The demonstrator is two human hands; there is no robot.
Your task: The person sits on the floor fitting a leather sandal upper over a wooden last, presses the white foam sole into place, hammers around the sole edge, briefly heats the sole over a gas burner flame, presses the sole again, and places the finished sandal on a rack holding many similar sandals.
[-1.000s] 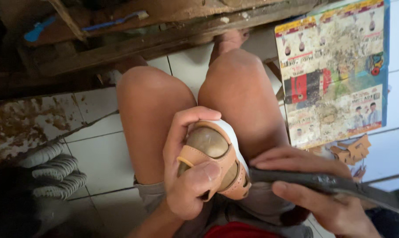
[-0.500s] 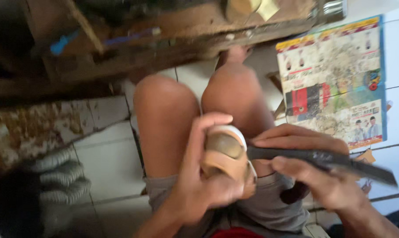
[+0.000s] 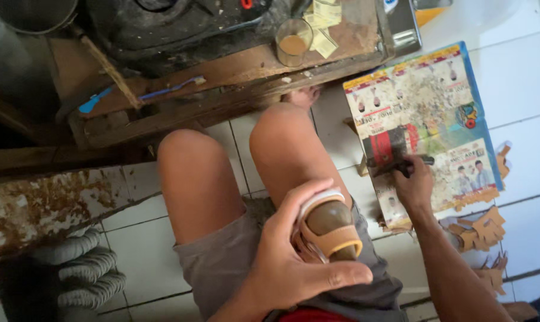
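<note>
My left hand point(image 3: 291, 262) is wrapped around a small tan sandal point(image 3: 328, 234) with a brown insole and white edge, holding it against my right thigh. My right hand point(image 3: 414, 186) is stretched out to the right over a colourful printed sheet point(image 3: 425, 113) on the tiled floor. Its fingers are closed on a dark, thin tool point(image 3: 401, 163) that lies across the sheet. My bare knees rise in the middle of the view.
A worn wooden bench point(image 3: 222, 77) with a glass of brownish liquid point(image 3: 292, 42), a dark machine and paper scraps runs along the top. Cardboard offcuts point(image 3: 478, 229) lie on the white tiles at right. Coiled grey rope point(image 3: 79, 268) sits lower left.
My right hand has left the sandal and reached out to the printed sheet, the dark tool still in it. The view has tilted, showing more of the bench.
</note>
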